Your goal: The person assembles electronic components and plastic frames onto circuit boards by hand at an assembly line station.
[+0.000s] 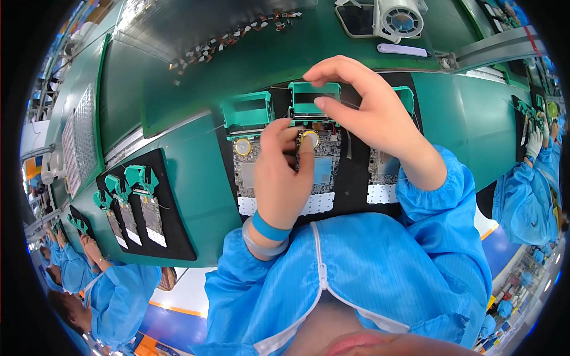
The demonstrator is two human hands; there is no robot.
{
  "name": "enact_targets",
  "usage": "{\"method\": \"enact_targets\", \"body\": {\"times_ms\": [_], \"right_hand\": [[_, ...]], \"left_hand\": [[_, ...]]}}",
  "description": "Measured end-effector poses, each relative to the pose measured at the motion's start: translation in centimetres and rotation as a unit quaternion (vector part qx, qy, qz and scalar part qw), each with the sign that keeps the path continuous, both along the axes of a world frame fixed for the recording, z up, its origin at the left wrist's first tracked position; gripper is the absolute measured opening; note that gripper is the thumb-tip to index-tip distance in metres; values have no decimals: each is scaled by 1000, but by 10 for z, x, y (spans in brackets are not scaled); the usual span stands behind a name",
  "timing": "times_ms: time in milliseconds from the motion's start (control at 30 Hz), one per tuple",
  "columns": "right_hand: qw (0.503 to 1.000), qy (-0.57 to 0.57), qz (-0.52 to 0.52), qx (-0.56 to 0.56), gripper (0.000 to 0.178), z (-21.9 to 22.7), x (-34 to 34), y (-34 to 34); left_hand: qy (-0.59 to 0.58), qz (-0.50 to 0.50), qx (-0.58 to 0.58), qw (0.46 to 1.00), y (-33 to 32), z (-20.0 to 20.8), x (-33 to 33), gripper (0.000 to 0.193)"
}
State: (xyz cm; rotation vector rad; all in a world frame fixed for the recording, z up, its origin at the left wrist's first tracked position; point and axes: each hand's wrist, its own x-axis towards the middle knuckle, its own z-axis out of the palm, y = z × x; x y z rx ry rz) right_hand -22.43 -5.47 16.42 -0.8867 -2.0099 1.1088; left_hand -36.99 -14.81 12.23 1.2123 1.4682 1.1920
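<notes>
My left hand [280, 169] is bent over the middle circuit board [326, 154], gripping its upper left part. The thumb rests by a round silver coin cell [309, 139]; the other fingertips are partly hidden. Above the board's far end, my right hand [365, 113] is open, thumb and forefinger wide apart. Beneath those fingers is a green plastic frame [315, 107] joined to the middle board. Another board [243, 168] with a coin cell and a green frame [248, 110] lies to the left. A third board [383, 169] sits under my right forearm, partly covered.
The boards lie on a black mat [351, 178] on a green bench. Another black mat [172, 207] at left carries several similar boards. Farther back are a white fan-like device [401, 22], a phone [355, 21], a lilac stick-shaped tool [402, 50] and small loose parts [222, 41]. Co-workers sit both sides.
</notes>
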Motion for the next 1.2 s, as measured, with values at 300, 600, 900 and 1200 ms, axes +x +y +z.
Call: {"method": "enact_targets", "body": {"times_ms": [300,600,900,1200], "right_hand": [[964,-218,-89,128,36,-41,-39,93],[929,-280,-172,169,17,-63,-63,131],[981,-40,-171,82,12,-4,11,41],[973,70,-192,111,12,-36,83,-22]], "left_hand": [[-17,-72,95,993,-6,0,6,24],[4,-108,49,993,3,-20,11,17],[-48,-101,-10,994,0,-15,17,15],[87,-179,-104,974,1,-1,73,54]]}}
